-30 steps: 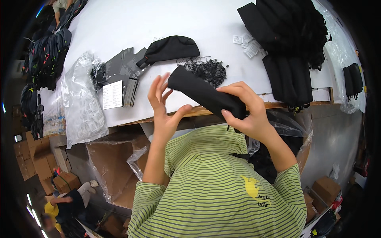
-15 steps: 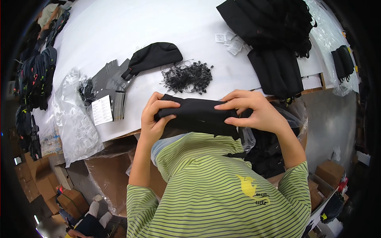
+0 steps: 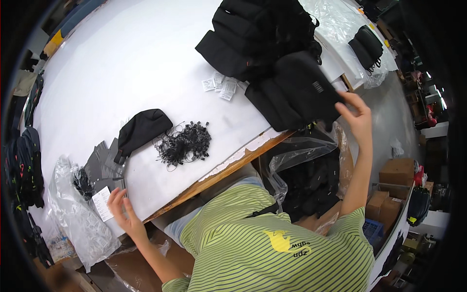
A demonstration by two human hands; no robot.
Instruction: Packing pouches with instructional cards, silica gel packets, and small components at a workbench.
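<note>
My right hand (image 3: 357,113) pinches the edge of a black fabric pouch (image 3: 311,82). The pouch is slightly smeared by motion and lies over other black pouches (image 3: 266,100) at the table's right edge. My left hand (image 3: 122,211) is empty, its fingers apart, beside a white printed card (image 3: 102,203) and a fan of grey cards (image 3: 99,165). Another black pouch (image 3: 144,130) rests on the table just beyond those cards. To its right is a tangled heap of black cord loops (image 3: 185,143) with small tabs.
A large pile of black bags (image 3: 258,34) stands at the far right of the white table (image 3: 112,73), with small white labels (image 3: 221,85) beside it. Crumpled clear plastic (image 3: 80,214) lies at the left. Below the table's edge, a plastic-lined box (image 3: 311,170) holds black items.
Both hands held the pouch before my chest. My left hand has let go and moved left to the cards; my right has carried the pouch to the right-hand pile. The view has shifted.
</note>
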